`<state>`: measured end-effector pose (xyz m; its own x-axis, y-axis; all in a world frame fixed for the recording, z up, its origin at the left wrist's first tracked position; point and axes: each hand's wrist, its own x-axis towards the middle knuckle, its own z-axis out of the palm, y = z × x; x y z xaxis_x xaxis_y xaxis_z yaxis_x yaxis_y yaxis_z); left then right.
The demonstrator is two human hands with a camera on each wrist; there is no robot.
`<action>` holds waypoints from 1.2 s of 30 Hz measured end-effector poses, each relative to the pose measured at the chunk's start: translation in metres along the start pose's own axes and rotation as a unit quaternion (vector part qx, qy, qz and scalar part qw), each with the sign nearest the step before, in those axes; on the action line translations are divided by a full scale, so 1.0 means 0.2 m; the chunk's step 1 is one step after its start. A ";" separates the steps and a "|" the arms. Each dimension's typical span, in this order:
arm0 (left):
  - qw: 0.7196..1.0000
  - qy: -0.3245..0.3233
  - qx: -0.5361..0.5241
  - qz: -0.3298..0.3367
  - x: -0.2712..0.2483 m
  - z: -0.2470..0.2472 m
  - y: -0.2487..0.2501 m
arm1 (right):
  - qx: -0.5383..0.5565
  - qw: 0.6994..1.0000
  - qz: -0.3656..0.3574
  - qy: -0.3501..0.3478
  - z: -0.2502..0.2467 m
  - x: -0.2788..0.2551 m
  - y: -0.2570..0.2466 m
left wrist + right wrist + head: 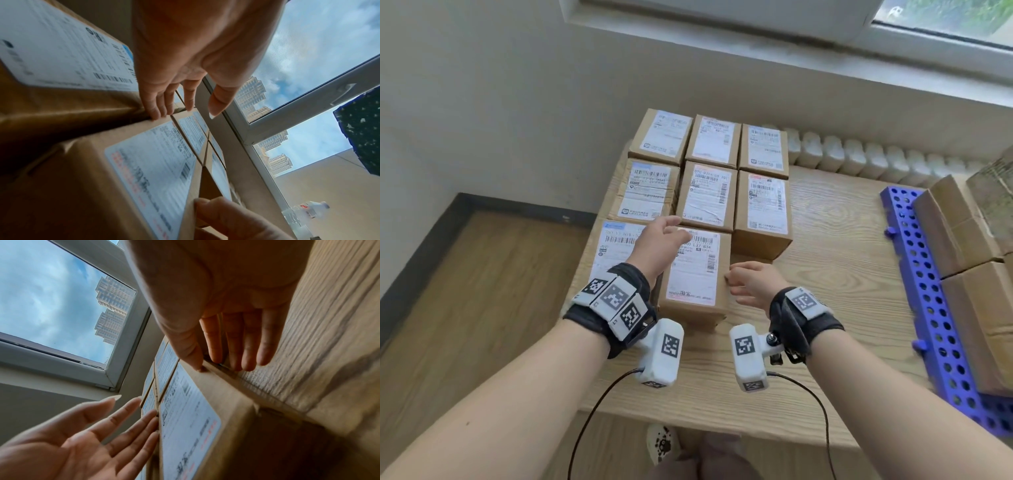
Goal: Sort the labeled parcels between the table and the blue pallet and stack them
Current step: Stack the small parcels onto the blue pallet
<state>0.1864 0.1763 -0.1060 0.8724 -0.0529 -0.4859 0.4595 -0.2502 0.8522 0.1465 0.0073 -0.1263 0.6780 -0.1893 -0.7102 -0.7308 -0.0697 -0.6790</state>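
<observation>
Several brown labeled parcels stand in rows on the wooden table point(835, 260). The nearest middle parcel point(695, 274) point(144, 170) point(189, 426) stands at the front of them. My left hand point(674, 228) point(180, 104) reaches over its far left corner with straight fingers, the tips touching the seam beside the left front parcel point(613, 243). My right hand point(736, 284) point(226, 360) lies against the parcel's right side, fingers straight down the wall and thumb on the top edge. The blue pallet point(935, 301) lies on the right.
Unlabeled brown boxes point(962, 233) are stacked on the pallet. A white radiator point(876, 157) and a window wall run behind the table. Wooden floor point(465, 291) drops away to the left. A water bottle point(306, 209) shows in the left wrist view.
</observation>
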 end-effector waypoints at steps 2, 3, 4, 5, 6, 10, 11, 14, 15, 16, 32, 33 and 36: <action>1.000 0.005 0.000 0.002 0.00 0.00 0.01 | -0.004 1.000 0.000 -0.004 0.00 0.01 0.00; 1.000 0.008 0.001 0.003 0.00 0.00 0.01 | -0.007 1.000 0.001 -0.006 -0.01 0.01 0.01; 1.000 0.009 0.003 0.004 0.00 0.01 0.01 | -0.015 1.000 0.001 -0.005 -0.01 0.01 0.01; 1.000 0.007 0.005 0.004 0.00 0.01 0.01 | -0.024 1.000 0.000 -0.004 -0.01 0.01 0.01; 1.000 0.006 0.007 0.004 0.00 0.01 0.02 | -0.030 1.000 -0.001 -0.003 -0.01 0.01 0.01; 0.999 -0.009 -0.012 -0.028 0.01 0.02 0.02 | -0.052 0.999 -0.003 -0.002 -0.02 0.02 0.02; 0.999 -0.016 -0.023 -0.044 0.01 0.02 0.02 | -0.055 0.998 -0.004 -0.001 -0.03 0.02 0.02; 0.995 -0.033 -0.036 -0.085 0.02 0.04 0.00 | -0.064 0.998 -0.002 0.004 -0.05 0.02 0.03; 0.995 -0.040 -0.031 -0.091 0.01 0.06 -0.01 | -0.064 0.998 -0.001 0.004 -0.06 0.02 0.04; 0.994 -0.046 -0.022 -0.095 0.01 0.07 -0.02 | -0.061 0.998 0.003 0.005 -0.07 0.02 0.04; 0.994 -0.090 0.020 -0.059 -0.11 0.29 0.00 | 0.083 0.996 -0.001 0.029 -0.30 -0.11 0.18; 0.994 -0.089 0.022 -0.052 -0.13 0.31 0.02 | 0.090 0.995 -0.010 0.033 -0.33 -0.12 0.18; 0.997 -0.076 0.017 -0.024 -0.18 0.36 0.08 | 0.112 0.992 -0.035 0.042 -0.42 -0.19 0.17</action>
<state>0.1495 0.1049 -0.0892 0.8127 -0.1859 -0.5523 0.4919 -0.2891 0.8212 0.0897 -0.0702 -0.1071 0.7110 -0.2742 -0.6476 -0.6395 0.1309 -0.7576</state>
